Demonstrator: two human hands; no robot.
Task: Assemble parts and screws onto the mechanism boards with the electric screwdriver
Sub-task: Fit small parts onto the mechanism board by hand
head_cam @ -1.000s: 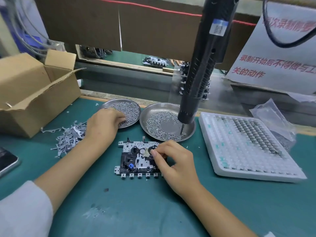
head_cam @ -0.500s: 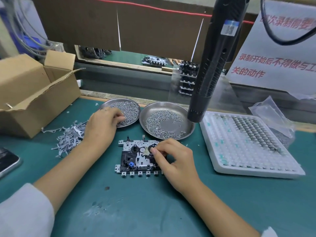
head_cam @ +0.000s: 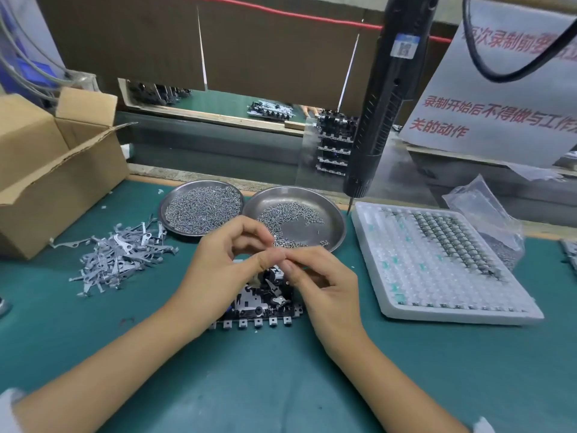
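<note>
Grey metal parts (head_cam: 120, 257) lie leftmost on my worktop (head_cam: 281, 385). My left hand (head_cam: 218, 270) and right hand (head_cam: 324, 285) meet fingertip to fingertip, pinching something too small to tell, just above the mechanism board (head_cam: 265, 304), long axis left-right. The electric screwdriver (head_cam: 387, 98) hangs tip-down behind.

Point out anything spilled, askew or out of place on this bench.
The grey metal brackets lie in a loose tangled heap on the green mat, not in a dish. A few white scraps lie near the left round steel dish. Nothing looks damaged.
</note>
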